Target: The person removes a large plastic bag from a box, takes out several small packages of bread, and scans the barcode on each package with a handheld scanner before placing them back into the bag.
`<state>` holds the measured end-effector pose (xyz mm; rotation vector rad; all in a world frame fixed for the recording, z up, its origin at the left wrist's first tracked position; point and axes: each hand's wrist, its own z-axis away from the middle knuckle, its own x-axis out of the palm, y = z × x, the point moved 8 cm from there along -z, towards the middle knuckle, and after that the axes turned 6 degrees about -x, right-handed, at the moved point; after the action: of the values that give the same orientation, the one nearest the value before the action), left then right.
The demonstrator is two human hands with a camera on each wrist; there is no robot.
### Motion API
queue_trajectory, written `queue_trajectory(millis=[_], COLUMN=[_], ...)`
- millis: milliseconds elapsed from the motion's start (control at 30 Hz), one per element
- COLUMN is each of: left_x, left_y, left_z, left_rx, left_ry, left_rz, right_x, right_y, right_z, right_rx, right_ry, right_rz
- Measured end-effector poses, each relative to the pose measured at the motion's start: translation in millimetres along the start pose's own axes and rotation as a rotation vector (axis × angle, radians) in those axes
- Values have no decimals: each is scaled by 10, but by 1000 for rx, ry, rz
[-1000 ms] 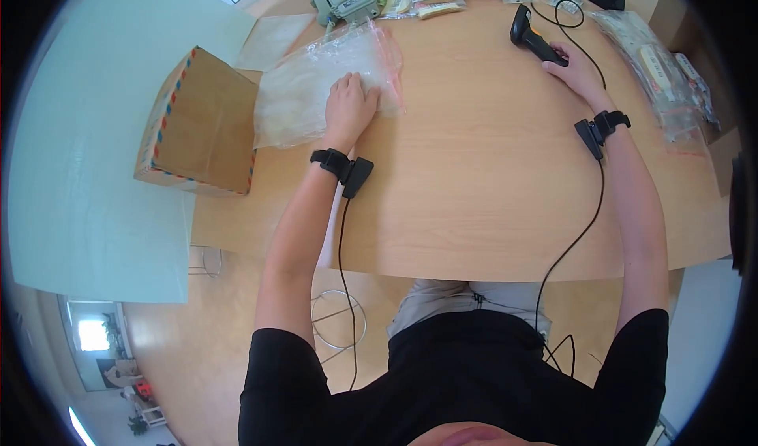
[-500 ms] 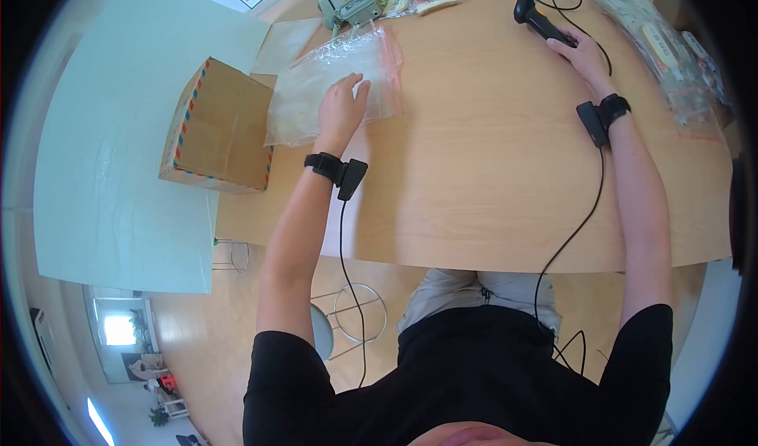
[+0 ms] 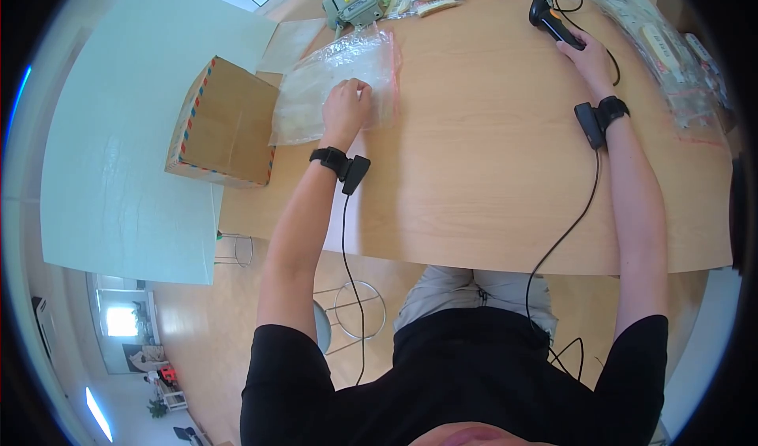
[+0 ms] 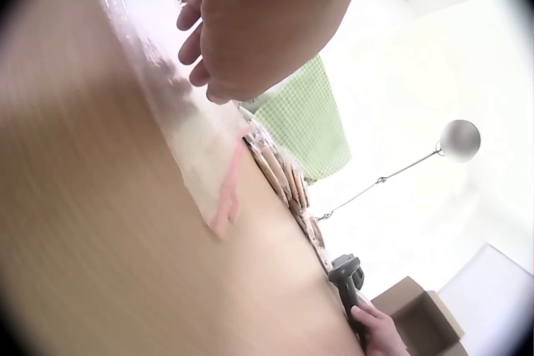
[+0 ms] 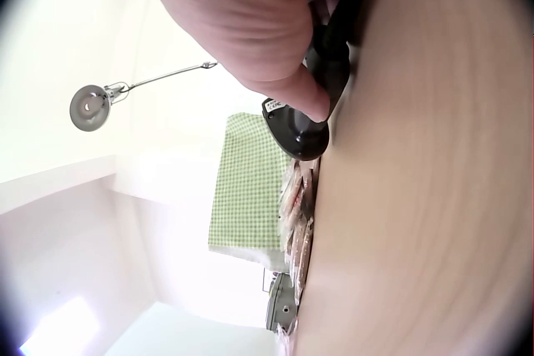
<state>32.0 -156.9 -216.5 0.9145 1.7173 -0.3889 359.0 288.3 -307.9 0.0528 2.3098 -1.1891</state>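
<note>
On the left part of the table lies a clear plastic bag (image 3: 304, 118) with a pink-red strip along one edge. My left hand (image 3: 345, 108) is over it, fingers loosely bent and with nothing seen in them. The left wrist view shows these fingers (image 4: 192, 43) close over the bag. Toward the far right, my right hand (image 3: 591, 57) grips the handle of a black barcode scanner (image 3: 546, 15). Its head points away to the upper left, and a cable trails from it. In the right wrist view, the thumb presses along the scanner (image 5: 304, 135), low over the tabletop.
A cardboard box (image 3: 229, 126) with a striped edge stands left of the bag. Behind the bag sits a grey-green device (image 3: 353, 5), beside several packaged items (image 3: 437, 0). More plastic packets (image 3: 663, 51) lie at the right. Cables run from both wrist cameras.
The left hand has drawn up from resting flatter on the bag, and its fingers are now more bent. The right hand, still gripping the scanner, has shifted slightly right. The head view has turned a little.
</note>
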Motion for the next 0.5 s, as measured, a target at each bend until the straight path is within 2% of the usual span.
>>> queue_trajectory(millis=[167,367,500], left_x=[88,71,-70], left_y=[62,30,324], left_z=[44,-14,-18], left_rx=[46,-48,-8], left_ry=[46,-14,14], left_rz=[-40,16,104], right_x=[-21,-80,-85], right_y=[2,-111,-132], right_z=[8,63,83], right_rx=[0,-18,-6], right_ry=[11,13,16], right_rz=[-23,64,54])
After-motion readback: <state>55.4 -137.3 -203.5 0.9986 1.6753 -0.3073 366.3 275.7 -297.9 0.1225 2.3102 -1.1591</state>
